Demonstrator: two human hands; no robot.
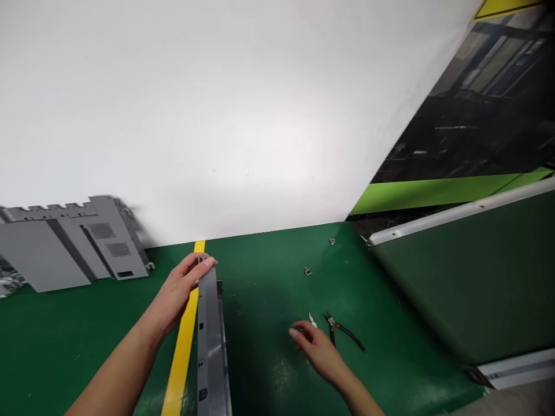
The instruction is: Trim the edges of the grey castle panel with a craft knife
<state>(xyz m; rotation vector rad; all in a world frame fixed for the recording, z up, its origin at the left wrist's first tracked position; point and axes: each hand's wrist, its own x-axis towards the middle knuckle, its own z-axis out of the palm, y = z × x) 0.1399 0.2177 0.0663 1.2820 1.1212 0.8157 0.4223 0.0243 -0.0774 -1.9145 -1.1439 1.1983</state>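
My left hand (182, 286) grips the far end of a long grey sheet-metal rail (210, 341), which runs toward me beside a yellow stripe (184, 341) on the green work surface (264, 300). My right hand (315, 346) hovers with its fingers apart just below a small silver blade-like piece (311, 319). Black-handled pliers with red marks (340, 330) lie right beside those fingers. Two small metal clips (307, 271) (332, 241) rest farther out on the green surface.
A large grey vented sheet-metal panel (73, 245) stands at the left against a white wall (217, 115). A dark green board with a white metal edge (451, 277) leans in at the right. Bright green trim and a dark reflective surface lie behind it.
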